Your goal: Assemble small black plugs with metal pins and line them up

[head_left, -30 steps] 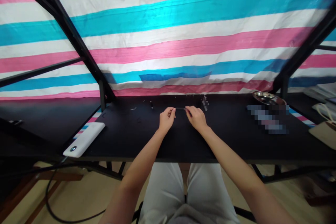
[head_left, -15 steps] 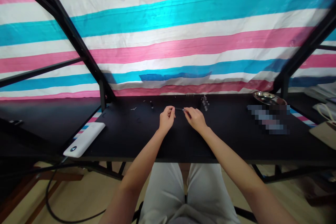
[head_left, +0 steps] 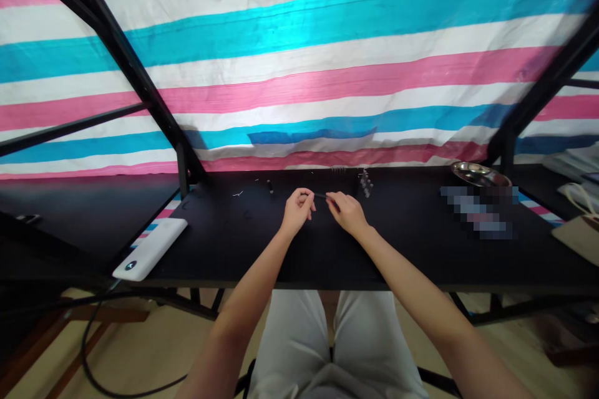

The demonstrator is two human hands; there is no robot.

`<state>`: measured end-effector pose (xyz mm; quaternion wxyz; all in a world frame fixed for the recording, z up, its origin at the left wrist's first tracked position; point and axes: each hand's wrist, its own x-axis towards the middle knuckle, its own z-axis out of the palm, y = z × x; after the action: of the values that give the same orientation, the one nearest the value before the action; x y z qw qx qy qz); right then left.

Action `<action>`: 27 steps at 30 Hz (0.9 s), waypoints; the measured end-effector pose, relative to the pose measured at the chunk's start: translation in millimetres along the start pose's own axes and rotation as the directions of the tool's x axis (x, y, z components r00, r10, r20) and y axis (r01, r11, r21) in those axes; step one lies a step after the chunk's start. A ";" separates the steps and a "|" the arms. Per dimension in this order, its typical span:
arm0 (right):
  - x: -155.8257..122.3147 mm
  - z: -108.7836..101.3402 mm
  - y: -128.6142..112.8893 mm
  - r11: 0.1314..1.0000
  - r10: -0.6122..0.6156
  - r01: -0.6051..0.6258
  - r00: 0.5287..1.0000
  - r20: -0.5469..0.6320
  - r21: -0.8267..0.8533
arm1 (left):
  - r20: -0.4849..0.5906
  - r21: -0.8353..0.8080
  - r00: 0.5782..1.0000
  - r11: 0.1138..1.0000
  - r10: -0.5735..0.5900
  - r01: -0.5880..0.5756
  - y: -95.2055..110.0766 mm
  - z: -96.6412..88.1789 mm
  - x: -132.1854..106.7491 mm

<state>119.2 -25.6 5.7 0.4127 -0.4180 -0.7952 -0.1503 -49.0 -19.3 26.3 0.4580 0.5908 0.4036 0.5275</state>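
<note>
Between my hands, just above the black table (head_left: 262, 249), lies a thin dark rod (head_left: 320, 195), perhaps a pen barrel; its exact kind is too small to make out. My left hand (head_left: 298, 209) pinches its left end with thumb and forefinger. Closed on its right end is my right hand (head_left: 347, 212), its fingertips hiding that tip. A short black piece with a light end (head_left: 270, 187) stands left of my left hand. Beyond my right hand is a cluster of small grey pieces (head_left: 366, 183).
A white power bank (head_left: 152, 249) with a cable lies at the table's left edge. Thin white bits (head_left: 238, 194) are at the back left. At the right are a shiny metal dish (head_left: 482, 173) and a blurred-out patch. A striped sheet (head_left: 327, 75) hangs behind.
My left hand has shifted very slightly left and its lower fingers have loosened a little. The right hand has edged left along the rod, covering its bright tip.
</note>
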 end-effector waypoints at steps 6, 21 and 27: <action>-0.8 -0.6 -0.2 1.000 0.009 -0.009 0.999 0.038 0.008 | 0.039 -0.016 0.999 1.000 -0.018 0.019 -0.2 -0.6 0.2; -0.4 1.2 -5.9 0.987 0.091 -0.091 0.996 0.003 0.132 | 0.042 -0.057 0.997 0.996 -0.060 0.062 -2.7 2.9 0.6; -3.0 5.2 -8.4 0.993 0.078 -0.083 0.995 0.062 0.080 | 0.147 -0.003 0.976 0.986 -0.163 0.165 -4.9 4.4 -0.1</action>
<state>110.7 -29.2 1.0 0.4117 -0.4368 -0.7949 -0.0883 -44.6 -18.6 21.4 0.5331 0.5891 0.4122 0.4460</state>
